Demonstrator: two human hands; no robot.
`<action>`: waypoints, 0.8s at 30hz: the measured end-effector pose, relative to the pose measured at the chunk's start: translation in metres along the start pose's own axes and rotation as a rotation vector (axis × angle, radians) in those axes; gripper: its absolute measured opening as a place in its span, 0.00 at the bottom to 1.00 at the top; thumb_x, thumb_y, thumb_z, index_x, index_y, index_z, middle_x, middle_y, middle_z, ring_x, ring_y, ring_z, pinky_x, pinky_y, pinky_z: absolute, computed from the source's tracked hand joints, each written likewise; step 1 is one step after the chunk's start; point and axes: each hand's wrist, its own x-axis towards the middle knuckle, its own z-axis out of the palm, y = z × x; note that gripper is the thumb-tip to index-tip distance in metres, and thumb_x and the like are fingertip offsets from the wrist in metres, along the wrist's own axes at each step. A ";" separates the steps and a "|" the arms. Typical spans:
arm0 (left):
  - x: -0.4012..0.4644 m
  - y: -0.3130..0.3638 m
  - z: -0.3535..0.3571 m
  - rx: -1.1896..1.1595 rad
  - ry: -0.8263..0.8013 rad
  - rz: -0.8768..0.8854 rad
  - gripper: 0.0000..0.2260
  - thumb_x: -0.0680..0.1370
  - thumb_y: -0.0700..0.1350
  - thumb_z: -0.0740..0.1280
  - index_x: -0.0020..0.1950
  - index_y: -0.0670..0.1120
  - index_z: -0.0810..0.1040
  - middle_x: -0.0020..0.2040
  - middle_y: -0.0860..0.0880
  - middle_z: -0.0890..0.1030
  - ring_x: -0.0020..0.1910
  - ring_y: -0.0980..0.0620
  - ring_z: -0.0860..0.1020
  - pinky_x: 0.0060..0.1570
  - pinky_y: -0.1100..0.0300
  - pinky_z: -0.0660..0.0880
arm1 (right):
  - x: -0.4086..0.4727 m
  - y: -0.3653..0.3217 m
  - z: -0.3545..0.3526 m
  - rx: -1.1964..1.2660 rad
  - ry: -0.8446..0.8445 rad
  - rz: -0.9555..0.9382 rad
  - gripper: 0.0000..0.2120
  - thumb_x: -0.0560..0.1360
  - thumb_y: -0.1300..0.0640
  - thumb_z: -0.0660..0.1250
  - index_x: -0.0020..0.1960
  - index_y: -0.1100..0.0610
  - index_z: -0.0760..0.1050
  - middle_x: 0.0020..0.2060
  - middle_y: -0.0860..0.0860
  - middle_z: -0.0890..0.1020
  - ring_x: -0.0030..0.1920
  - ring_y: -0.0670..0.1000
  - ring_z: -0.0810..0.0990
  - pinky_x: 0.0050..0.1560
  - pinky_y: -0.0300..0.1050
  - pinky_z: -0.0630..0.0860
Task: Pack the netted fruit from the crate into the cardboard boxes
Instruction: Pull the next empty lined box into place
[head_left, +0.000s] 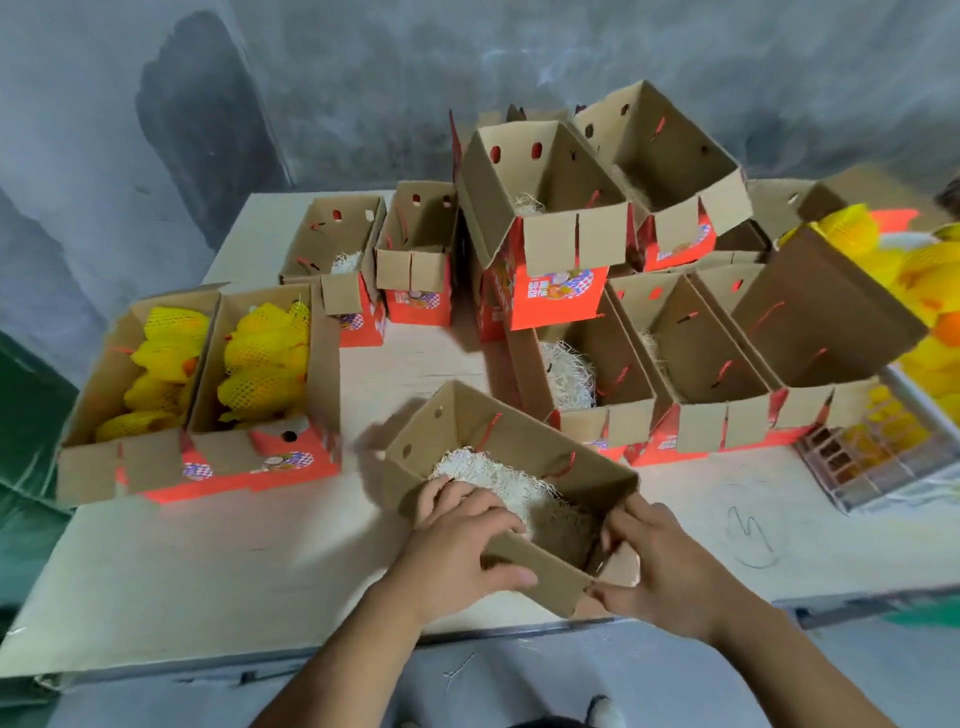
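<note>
Cardboard box (511, 462), light, thin-walled, easily crushed: near rim gripped by left hand (460, 540), corner flap pinched by right hand (660, 564).

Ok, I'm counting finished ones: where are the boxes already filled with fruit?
In the head view, the two filled boxes sit side by side at the table's left edge.

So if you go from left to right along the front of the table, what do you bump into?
Two boxes full of netted fruit → left hand → box with white shredding → right hand → crate of netted fruit.
</note>
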 end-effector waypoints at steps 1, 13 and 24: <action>0.002 0.014 0.007 0.063 -0.009 0.034 0.23 0.72 0.74 0.63 0.61 0.64 0.78 0.58 0.65 0.75 0.64 0.58 0.68 0.72 0.55 0.50 | -0.010 0.015 -0.010 -0.006 -0.007 -0.004 0.24 0.62 0.32 0.74 0.46 0.46 0.70 0.49 0.39 0.71 0.53 0.42 0.67 0.50 0.40 0.71; 0.100 0.196 0.080 0.104 -0.004 0.002 0.17 0.82 0.45 0.64 0.69 0.58 0.77 0.61 0.55 0.81 0.62 0.50 0.77 0.56 0.53 0.76 | -0.055 0.176 -0.079 -0.123 0.341 0.134 0.07 0.66 0.52 0.67 0.43 0.52 0.72 0.74 0.50 0.72 0.74 0.65 0.66 0.72 0.61 0.62; 0.133 0.239 0.087 -0.222 -0.011 -0.128 0.07 0.76 0.55 0.72 0.54 0.60 0.84 0.47 0.62 0.81 0.48 0.65 0.77 0.42 0.74 0.68 | -0.067 0.191 -0.082 0.138 0.561 0.251 0.09 0.70 0.70 0.69 0.40 0.58 0.73 0.39 0.52 0.76 0.40 0.57 0.76 0.40 0.51 0.73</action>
